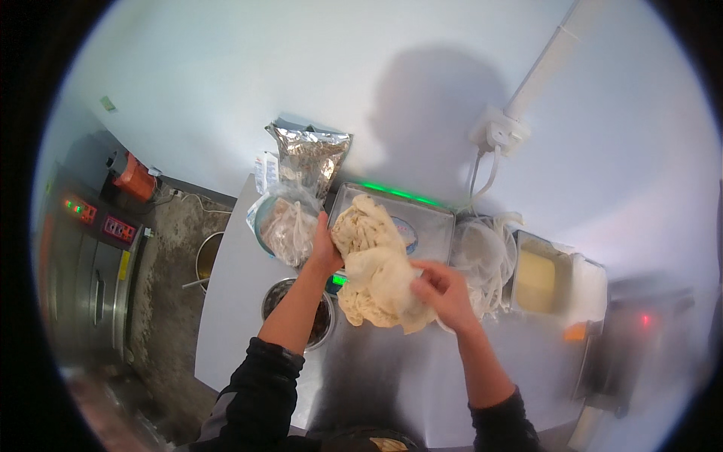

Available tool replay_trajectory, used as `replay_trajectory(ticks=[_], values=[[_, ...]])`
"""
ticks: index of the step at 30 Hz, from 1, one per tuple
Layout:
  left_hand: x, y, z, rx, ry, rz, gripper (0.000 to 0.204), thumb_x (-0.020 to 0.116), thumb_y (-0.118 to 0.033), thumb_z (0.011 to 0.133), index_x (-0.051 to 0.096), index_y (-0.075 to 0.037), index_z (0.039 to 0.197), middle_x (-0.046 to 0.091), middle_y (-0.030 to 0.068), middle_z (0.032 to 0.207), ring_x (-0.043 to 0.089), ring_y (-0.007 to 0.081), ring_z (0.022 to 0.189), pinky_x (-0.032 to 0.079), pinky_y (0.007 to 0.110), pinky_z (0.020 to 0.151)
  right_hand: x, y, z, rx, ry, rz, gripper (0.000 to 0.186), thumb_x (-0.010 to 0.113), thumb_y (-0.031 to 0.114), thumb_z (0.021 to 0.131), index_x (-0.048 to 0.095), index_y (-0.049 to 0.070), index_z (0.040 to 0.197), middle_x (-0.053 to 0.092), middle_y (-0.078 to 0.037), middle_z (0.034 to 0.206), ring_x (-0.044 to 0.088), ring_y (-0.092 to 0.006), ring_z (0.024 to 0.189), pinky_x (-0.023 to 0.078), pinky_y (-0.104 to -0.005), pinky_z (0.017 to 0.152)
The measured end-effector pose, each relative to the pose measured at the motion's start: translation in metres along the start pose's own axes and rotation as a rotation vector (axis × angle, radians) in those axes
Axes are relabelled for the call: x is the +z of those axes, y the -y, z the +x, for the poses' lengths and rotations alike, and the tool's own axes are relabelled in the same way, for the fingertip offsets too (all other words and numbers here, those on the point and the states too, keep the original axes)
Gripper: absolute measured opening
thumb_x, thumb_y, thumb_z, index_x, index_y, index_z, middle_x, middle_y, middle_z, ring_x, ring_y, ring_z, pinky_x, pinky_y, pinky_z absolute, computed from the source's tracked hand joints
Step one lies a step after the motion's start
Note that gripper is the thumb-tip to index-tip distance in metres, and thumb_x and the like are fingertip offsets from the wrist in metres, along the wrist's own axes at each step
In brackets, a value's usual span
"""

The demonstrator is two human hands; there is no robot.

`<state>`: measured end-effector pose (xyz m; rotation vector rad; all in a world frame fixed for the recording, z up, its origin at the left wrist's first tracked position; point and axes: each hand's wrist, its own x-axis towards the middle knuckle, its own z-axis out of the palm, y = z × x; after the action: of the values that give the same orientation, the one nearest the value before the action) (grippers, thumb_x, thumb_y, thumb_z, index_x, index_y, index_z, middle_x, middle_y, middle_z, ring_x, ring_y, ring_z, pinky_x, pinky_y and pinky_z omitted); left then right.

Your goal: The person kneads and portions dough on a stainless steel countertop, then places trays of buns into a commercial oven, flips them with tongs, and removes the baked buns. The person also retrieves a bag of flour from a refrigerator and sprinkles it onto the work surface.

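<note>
A large, lumpy mass of cream-coloured dough [376, 271] hangs between my hands, above a scale with a shallow metal tray [433, 226]. My left hand [324, 247] grips the dough's left side, its fingers partly hidden behind it. On the lower right, my right hand [446, 292] has its fingers bent in on the dough's edge. The dough sags in folds and covers much of the tray's left and front. A small lit green display [339, 280] shows beneath it, next to my left wrist.
Left of the dough are a bowl with a plastic bag [290, 233], a silver foil pouch [316, 154] and a round pot of dark contents [321, 320]. To the right lie clear plastic bags [482, 252] and a tub of pale yellow stuff [536, 280]. A wall socket [497, 133] carries plugged cables.
</note>
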<state>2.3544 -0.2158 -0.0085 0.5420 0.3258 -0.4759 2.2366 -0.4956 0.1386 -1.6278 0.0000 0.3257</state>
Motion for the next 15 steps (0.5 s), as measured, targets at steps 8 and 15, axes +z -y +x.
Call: replay_trajectory(ticks=[8,15], values=[[-0.030,-0.003,0.039,0.000,0.028,0.056,0.100,0.025,-0.078,0.112,0.050,0.004,0.164,0.049,0.0180,0.172,0.041,0.0285,0.162,0.028,0.041,0.135,0.023,-0.036,-0.050,-0.162,-0.324,-0.220,0.026,0.084,0.013,0.098,0.078,0.001,0.120,0.075,-0.007,0.102,0.071,-0.0119,0.093,0.057,-0.0290,0.088],[-0.050,0.000,0.047,0.061,0.250,0.299,0.089,0.025,-0.067,0.118,0.042,0.005,0.168,0.041,0.0176,0.178,0.032,0.0262,0.167,0.019,0.040,0.138,0.096,-0.067,-0.055,-0.223,-0.021,-0.367,0.077,0.092,0.034,0.087,0.062,0.002,0.150,0.058,-0.023,0.147,0.056,-0.0379,0.141,0.044,-0.0474,0.121]])
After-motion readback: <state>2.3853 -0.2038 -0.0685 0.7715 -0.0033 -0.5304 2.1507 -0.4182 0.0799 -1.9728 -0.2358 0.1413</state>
